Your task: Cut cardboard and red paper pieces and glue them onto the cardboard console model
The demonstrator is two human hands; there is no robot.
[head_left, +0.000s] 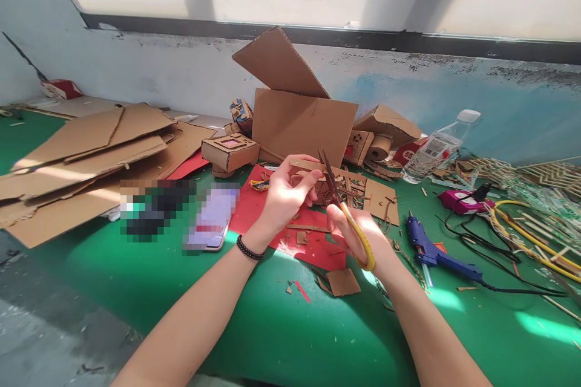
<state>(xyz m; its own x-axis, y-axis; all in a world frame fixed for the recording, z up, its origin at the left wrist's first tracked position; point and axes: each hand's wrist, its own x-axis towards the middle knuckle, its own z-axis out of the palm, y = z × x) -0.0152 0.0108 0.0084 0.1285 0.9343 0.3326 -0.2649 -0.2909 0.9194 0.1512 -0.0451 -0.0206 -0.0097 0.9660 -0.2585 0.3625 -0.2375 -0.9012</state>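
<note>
My right hand (351, 233) was closed through the yellow handles of the scissors (342, 208), wrist bent upward, forearm running in from the near right. The dark blades pointed up and far-left, slightly parted, and met the cardboard strip (305, 164) at its right portion. My left hand (285, 190) was clamped on that strip, thumb on top and fingers curled beneath, palm turned toward me, a dark bead bracelet (249, 248) on the wrist. The strip was narrow, pale brown, held roughly level above the table, its left end projecting past my fingers.

Directly below both hands lay a red sheet (254, 205) on the green table (281, 326), littered with small cardboard offcuts; one squarish offcut (344, 282) lay just near of it. To the right lay a blue glue gun (426, 251) with its black cord. Farther right were yellow cables (521, 230) and a pink device (458, 201). Far of the hands stood an open cardboard box (302, 121), with a clear plastic bottle (436, 148) lying to its right. Flattened cardboard sheets (86, 163) were stacked at far left.
</note>
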